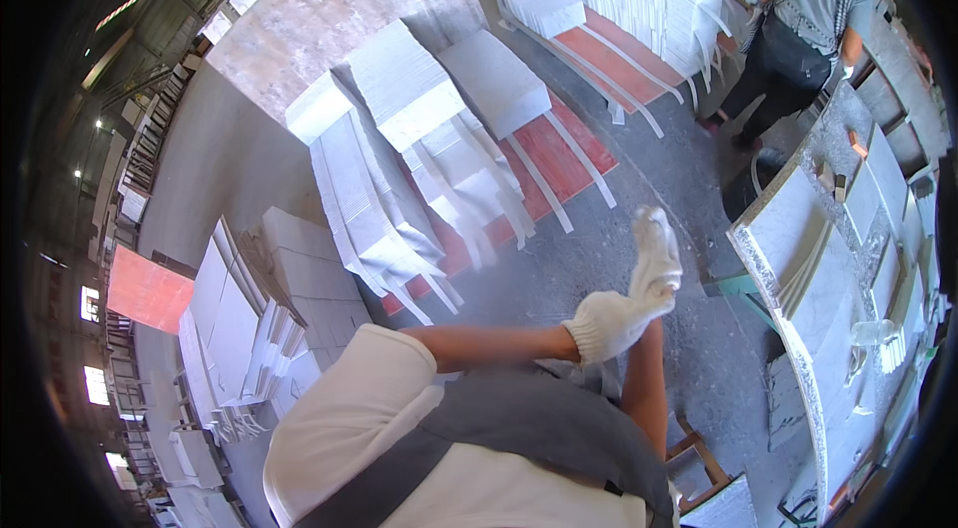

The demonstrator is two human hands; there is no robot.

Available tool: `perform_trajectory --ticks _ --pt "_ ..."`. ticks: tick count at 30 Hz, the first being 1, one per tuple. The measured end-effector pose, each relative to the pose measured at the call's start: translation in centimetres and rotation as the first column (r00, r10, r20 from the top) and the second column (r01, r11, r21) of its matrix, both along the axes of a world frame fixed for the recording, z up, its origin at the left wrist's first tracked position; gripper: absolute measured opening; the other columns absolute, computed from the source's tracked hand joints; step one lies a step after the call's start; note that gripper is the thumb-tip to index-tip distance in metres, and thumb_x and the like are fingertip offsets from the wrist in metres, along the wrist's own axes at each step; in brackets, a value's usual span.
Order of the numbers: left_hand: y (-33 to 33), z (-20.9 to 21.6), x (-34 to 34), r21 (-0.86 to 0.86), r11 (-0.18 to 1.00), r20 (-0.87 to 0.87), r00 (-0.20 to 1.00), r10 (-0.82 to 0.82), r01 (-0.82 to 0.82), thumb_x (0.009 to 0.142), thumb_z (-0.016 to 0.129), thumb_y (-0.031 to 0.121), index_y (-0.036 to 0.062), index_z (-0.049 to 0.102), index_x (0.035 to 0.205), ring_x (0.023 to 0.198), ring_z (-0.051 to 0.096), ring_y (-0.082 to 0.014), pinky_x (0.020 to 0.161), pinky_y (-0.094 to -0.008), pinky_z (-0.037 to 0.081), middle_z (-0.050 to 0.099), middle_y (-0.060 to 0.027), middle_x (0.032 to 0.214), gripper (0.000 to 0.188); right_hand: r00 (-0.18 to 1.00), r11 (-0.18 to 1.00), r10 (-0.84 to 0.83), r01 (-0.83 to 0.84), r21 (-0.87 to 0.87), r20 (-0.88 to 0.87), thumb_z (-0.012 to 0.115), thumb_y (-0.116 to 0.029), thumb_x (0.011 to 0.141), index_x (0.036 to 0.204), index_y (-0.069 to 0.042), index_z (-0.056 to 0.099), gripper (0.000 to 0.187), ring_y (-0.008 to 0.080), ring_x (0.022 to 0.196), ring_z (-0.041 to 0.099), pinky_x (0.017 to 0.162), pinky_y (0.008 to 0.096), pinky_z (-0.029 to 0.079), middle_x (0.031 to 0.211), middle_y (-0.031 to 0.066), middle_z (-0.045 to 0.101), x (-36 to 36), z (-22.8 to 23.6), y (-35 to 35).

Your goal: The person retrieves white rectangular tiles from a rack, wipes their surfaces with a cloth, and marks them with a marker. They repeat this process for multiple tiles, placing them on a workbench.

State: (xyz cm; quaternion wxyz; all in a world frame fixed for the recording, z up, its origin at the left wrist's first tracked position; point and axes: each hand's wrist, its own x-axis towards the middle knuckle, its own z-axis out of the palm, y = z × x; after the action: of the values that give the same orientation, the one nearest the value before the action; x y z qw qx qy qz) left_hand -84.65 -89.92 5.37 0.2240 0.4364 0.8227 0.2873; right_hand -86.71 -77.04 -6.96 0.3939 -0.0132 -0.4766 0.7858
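Two gloved hands, left hand [611, 320], right hand [656, 254], overlapping

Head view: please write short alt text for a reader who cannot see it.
A person's two hands in white gloves meet, the left hand gripping the right hand, above a grey floor. Stacks of white tiles lie behind; another person stands by a workbench.

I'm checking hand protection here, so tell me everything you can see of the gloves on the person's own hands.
The gloves are white knitted work gloves, cotton by the look, with ribbed cuffs. The left hand crosses the body and closes around the wrist of the right hand, whose glove points upward with fingers loosely together. Both look clean and whole. Bare forearms run below them. They hold nothing else and sit above a grey concrete floor.
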Motion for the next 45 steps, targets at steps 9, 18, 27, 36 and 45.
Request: perform_trajectory --ticks 9,18,27,36,45 --pt "9.7 -0.7 -7.6 0.049 0.992 -0.196 0.973 0.122 -0.115 0.099 0.055 0.022 0.0242 0.061 0.128 0.068 0.069 -0.0351 0.059 -0.0434 0.054 0.067 -0.0127 0.077 0.03 0.718 0.867 0.429 -0.498 -0.025 0.548 0.064 -0.053 0.091 0.148 -0.002 0.045 0.079 0.0339 0.133 0.052 0.109 0.0458 0.041 0.146 0.0192 0.053 -9.0 -0.8 6.3" --pt "16.1 -0.3 -18.3 -0.153 0.984 -0.077 0.994 0.079 -0.09 0.099 0.056 0.019 0.0156 0.058 0.108 0.082 0.068 -0.0351 0.068 -0.045 0.053 0.066 -0.0127 0.095 0.01 0.473 0.807 0.272 -0.586 0.069 0.838 0.068 -0.042 0.091 0.154 -0.014 0.042 0.074 0.0283 0.125 0.063 0.103 0.0382 0.048 0.138 0.0157 0.064 -18.3 -3.3 12.4" --pt "23.2 -1.5 -37.7 0.292 0.955 -0.373 0.925 0.069 0.046 0.086 0.068 0.025 0.0137 0.065 0.111 0.107 0.061 -0.0312 0.092 -0.0458 0.048 0.066 -0.0067 0.112 0.027 0.749 0.514 -0.268 -0.422 0.747 0.607 0.073 -0.028 0.08 0.121 -0.016 0.069 0.042 0.0292 0.108 0.064 0.093 0.0395 0.048 0.109 0.0093 0.072 -33.4 0.4 22.1" --pt "28.1 -2.7 -51.4 0.182 0.959 -0.358 0.923 -0.141 0.217 0.085 0.068 0.031 0.0181 0.073 0.109 0.108 0.061 -0.0281 0.097 -0.0416 0.045 0.067 -0.0051 0.11 0.027 0.684 0.382 -0.258 -0.577 0.722 0.683 0.067 -0.041 0.083 0.116 -0.017 0.067 0.04 0.0284 0.116 0.057 0.098 0.0429 0.041 0.118 0.0103 0.064 -41.6 1.6 26.9" --pt "31.6 -7.7 -60.2 0.294 0.953 -0.274 0.95 0.15 -0.065 0.082 0.065 0.016 0.0158 0.075 0.091 0.096 0.065 -0.0294 0.085 -0.0416 0.05 0.07 -0.0057 0.096 0.013 0.662 0.289 -0.138 -0.685 0.669 0.737 0.069 -0.047 0.081 0.12 -0.017 0.066 0.049 0.031 0.12 0.055 0.104 0.0474 0.037 0.122 0.012 0.064 -52.1 0.9 30.4"
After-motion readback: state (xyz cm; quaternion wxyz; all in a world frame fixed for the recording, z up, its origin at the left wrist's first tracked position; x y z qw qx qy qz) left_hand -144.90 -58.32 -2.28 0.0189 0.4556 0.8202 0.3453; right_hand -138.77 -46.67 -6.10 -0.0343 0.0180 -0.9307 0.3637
